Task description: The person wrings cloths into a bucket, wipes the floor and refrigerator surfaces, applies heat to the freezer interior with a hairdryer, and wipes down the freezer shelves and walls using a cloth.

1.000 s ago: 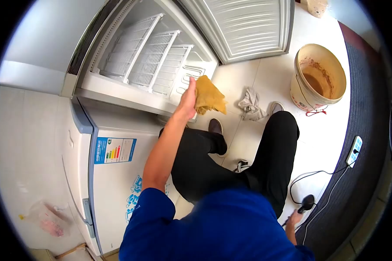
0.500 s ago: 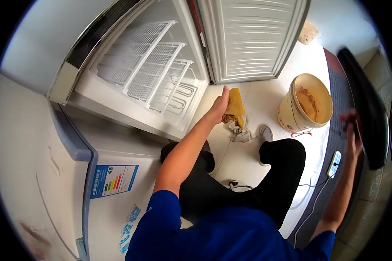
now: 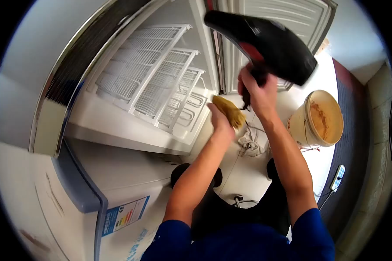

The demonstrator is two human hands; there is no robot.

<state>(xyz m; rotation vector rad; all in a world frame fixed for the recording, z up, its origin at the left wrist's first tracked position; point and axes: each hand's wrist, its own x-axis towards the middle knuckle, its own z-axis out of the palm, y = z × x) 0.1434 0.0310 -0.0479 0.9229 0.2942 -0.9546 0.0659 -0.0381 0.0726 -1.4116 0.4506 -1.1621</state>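
Note:
A black hair dryer (image 3: 274, 45) with a red patch is raised in my right hand (image 3: 261, 91), whose fingers wrap round its handle. Its narrow end points left, toward the open fridge compartment (image 3: 161, 78). My left hand (image 3: 221, 122) is closed on a yellow-brown cloth (image 3: 230, 112), close to the compartment's lower front edge. Inside the compartment are white wire shelves (image 3: 154, 82), one above another, with pale looped tubing at the bottom. A grey-white rag (image 3: 253, 141) lies crumpled on the floor below my hands.
The fridge door (image 3: 287, 15) stands swung open behind the dryer. On the right is a stained cream bucket (image 3: 324, 117). A power strip (image 3: 337, 177) with a cord rests on the dark mat (image 3: 357, 143). A plug (image 3: 238, 199) lies between my legs. At lower left is a white appliance (image 3: 130, 169).
My right hand has brought the hair dryer from the far right to the middle, up before the fridge door. My left hand still holds the cloth, slightly lower in view. The view has shifted.

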